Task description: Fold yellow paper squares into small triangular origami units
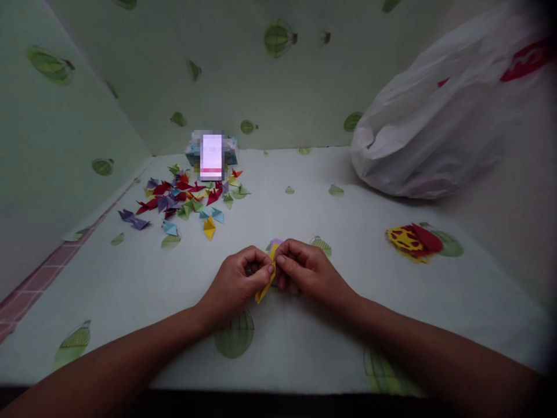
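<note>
A folded strip of yellow paper (pixel 262 293) slants between my two hands, just above the table. Thumb and forefinger of my left hand (pixel 246 271) pinch it along its left side. My right hand (pixel 307 264) pinches the same paper near its upper end, the other fingers curled beneath. Part of the paper is hidden behind my fingertips. Just beyond them, a small lilac patch (pixel 275 242) shows on or above the cloth; what it belongs to I cannot tell.
Several small folded paper cranes (pixel 167 203) in many colours lie in a heap at the back left. Behind them a lit phone (pixel 212 155) leans on a patterned box (pixel 191 152). Red and yellow cut-out pieces (pixel 411 241) lie at right, below a bulging white plastic bag (pixel 418 128).
</note>
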A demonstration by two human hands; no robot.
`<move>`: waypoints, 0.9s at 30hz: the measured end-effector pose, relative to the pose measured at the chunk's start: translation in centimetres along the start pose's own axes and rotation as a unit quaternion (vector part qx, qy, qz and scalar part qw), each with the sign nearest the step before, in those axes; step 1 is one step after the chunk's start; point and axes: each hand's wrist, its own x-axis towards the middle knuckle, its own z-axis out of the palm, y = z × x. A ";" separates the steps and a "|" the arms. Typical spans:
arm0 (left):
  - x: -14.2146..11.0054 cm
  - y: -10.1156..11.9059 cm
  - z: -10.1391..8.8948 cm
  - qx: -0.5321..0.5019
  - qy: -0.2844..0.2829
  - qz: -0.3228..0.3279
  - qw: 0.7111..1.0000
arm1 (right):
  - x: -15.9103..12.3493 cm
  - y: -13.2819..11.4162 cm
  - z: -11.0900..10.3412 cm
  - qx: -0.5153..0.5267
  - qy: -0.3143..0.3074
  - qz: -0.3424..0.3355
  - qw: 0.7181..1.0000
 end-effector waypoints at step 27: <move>-0.2 0.3 -0.1 0.080 0.039 0.036 0.995 | 0.0 0.2 0.2 -0.014 0.002 0.014 1.000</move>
